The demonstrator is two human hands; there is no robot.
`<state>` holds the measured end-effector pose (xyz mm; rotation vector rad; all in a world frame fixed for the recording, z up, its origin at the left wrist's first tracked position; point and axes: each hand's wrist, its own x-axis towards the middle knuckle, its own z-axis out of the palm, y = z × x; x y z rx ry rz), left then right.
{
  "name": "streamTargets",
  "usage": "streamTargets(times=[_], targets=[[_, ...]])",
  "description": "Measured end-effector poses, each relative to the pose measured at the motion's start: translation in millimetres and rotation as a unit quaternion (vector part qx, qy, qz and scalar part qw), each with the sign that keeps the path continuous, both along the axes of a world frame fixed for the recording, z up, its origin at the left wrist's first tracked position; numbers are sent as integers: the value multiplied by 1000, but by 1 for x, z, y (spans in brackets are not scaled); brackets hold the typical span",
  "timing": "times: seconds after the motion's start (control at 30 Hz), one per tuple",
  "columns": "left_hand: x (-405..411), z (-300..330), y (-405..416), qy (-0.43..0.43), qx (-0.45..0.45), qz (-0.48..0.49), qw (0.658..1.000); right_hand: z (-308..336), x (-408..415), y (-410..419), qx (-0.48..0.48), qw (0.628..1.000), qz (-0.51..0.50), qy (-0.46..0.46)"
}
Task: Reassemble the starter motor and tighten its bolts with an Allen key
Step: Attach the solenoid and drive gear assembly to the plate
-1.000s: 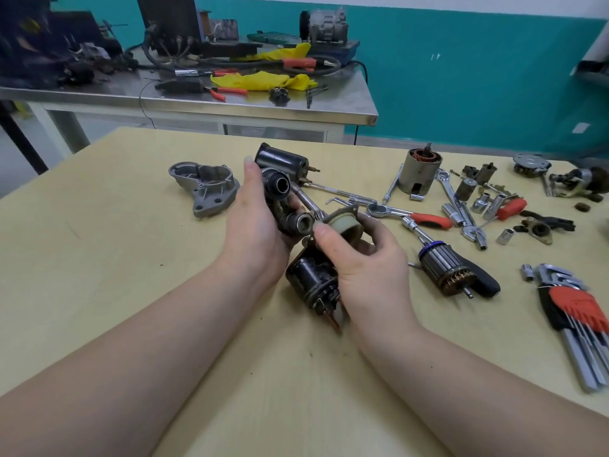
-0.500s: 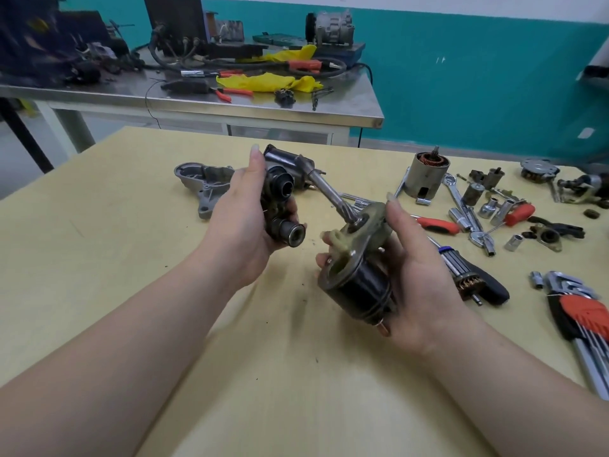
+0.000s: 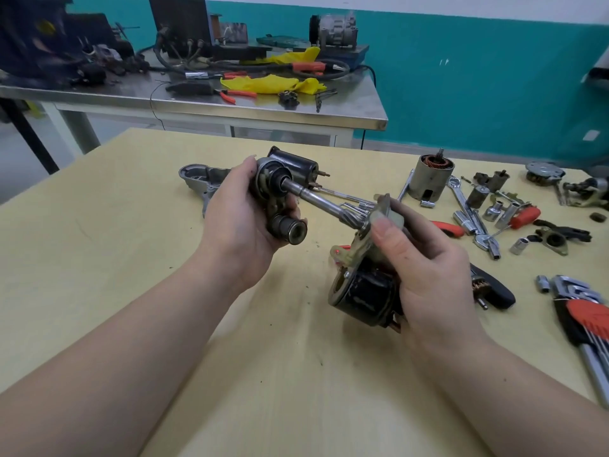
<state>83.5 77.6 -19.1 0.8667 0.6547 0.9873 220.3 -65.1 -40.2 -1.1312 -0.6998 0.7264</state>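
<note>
My left hand (image 3: 240,222) grips a dark drive piece (image 3: 275,199) with two round collars, the lower collar's open end facing me. A shiny steel shaft (image 3: 319,201) runs from its upper collar down-right to a tan bracket (image 3: 357,245) on a black cylindrical motor body (image 3: 362,291). My right hand (image 3: 428,258) holds that body, thumb pressed on the bracket's top. Both are lifted above the wooden table (image 3: 115,242). A red-handled Allen key set (image 3: 586,319) lies at the right edge.
A grey cast housing (image 3: 197,176) and a black cylinder (image 3: 298,161) lie behind my left hand. A copper-wound motor case (image 3: 431,179), ratchets and sockets (image 3: 474,222) and an armature (image 3: 491,290) crowd the right side. A cluttered steel bench (image 3: 230,103) stands beyond.
My hands have drawn apart: the two parts that were pressed together are now separated, with the steel shaft exposed between them. My right hand has carried the black body down and right.
</note>
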Motion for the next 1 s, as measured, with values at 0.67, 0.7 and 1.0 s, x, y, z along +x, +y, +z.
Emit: streamTargets(times=[0.67,0.7,1.0], targets=[[20,-14,-34,93,128,-34,987,-5,9,3,73,985,-70,-140],[22,-14,-36,104,127,-28,986,-6,11,3,72,985,-75,-138],[22,-5,-43,113,44,-40,992,-9,16,9,52,981,-95,-161]])
